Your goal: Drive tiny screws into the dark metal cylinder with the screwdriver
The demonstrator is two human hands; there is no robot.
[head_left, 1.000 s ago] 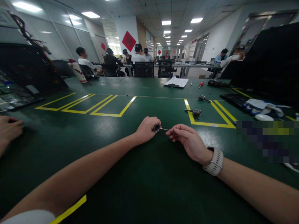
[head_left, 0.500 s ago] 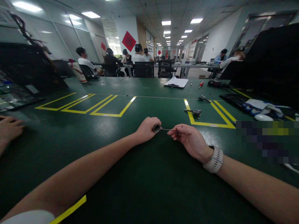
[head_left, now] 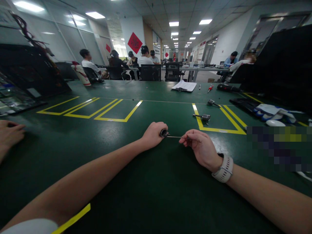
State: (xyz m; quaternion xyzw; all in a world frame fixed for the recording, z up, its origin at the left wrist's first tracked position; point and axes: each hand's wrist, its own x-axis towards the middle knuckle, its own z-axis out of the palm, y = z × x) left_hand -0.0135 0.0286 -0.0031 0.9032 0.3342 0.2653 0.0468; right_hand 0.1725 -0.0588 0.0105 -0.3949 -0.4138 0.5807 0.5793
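My left hand [head_left: 155,134] is closed around a small dark metal part with a round open end [head_left: 163,132], which faces me. Most of that part is hidden by the fingers. A thin straight metal rod [head_left: 174,137] spans the gap between the hands, its left end at the dark part. My right hand [head_left: 198,144], with a pale watch strap at the wrist, pinches the rod's right end; whether the rod has a handle is hidden. Beyond my right hand, a dark metal part with a shaft [head_left: 206,117] lies across yellow tape, and a similar part [head_left: 211,103] lies farther back.
Yellow tape outlines [head_left: 110,120] mark the green table [head_left: 156,182]. A clipboard with paper [head_left: 184,86], a red-handled tool [head_left: 210,88], a glove [head_left: 275,112] and a white mouse [head_left: 275,123] lie on it. Another person's hand [head_left: 11,135] rests at the left edge.
My right hand has moved slightly right, away from my left hand, and more of the rod shows between them. The left hand stays in place, with its part turned slightly.
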